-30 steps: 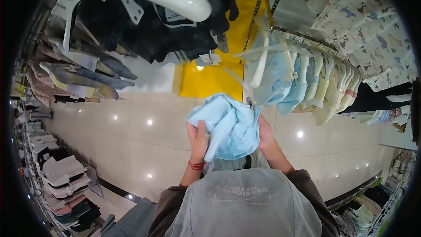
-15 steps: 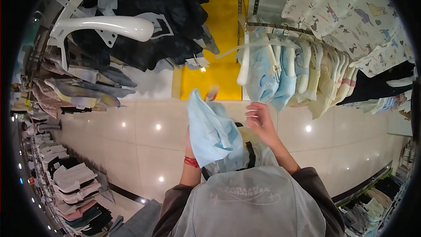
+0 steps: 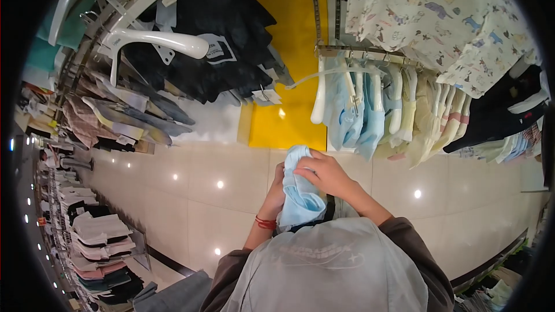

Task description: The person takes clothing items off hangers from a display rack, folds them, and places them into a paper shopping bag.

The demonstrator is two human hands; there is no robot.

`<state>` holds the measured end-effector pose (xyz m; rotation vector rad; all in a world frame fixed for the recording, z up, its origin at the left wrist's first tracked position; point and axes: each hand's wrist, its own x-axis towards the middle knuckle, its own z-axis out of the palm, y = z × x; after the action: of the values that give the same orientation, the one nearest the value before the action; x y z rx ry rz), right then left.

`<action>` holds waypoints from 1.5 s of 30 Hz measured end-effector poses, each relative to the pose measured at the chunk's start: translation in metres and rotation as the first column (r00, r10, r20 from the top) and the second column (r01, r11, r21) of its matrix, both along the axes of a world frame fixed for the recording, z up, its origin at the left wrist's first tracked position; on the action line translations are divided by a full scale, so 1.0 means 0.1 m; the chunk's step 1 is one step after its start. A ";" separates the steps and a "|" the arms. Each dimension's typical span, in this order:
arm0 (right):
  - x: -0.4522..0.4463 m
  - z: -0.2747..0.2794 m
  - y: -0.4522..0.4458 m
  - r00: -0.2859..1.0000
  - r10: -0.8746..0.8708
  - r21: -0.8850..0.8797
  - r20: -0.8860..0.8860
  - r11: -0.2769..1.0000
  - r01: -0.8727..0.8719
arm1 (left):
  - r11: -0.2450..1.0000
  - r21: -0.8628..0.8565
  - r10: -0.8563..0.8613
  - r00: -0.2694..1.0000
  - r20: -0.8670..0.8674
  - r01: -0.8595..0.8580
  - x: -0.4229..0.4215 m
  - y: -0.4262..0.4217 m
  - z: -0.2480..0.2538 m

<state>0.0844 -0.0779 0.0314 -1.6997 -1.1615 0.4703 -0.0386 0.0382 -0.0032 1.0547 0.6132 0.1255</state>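
A light blue garment (image 3: 303, 203) is bunched up in front of my chest, its lower part hanging toward me. My left hand (image 3: 280, 188), with a red cord round the wrist, grips it from the left side, and its fingers are partly hidden behind the cloth. From the right, my right hand (image 3: 325, 173) is closed on the garment's upper edge, fingers bent over the fabric. The garment's exact kind does not show in its folded state.
Ahead on the right, a rail (image 3: 370, 53) holds light blue and pale yellow clothes on white hangers. A white hanger (image 3: 159, 39) juts out at the upper left beside dark shirts (image 3: 214, 34). Stacked clothes (image 3: 104, 231) stand at the lower left, over tiled floor (image 3: 196, 196).
My right hand has moved left from near the rail and taken hold of the light blue garment. The garment is now lower and more gathered, between both hands. The view has shifted slightly.
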 end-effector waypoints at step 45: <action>-0.09 -0.25 -0.07 0.828 -0.218 0.073 -0.517 0.952 0.297 | 0.073 0.979 0.068 0.981 0.183 -0.188 0.19 0.16 0.54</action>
<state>0.0755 -0.0853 0.0062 -1.4516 -0.5577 0.5960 -0.0196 0.0542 0.0507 2.3868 0.4781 0.8913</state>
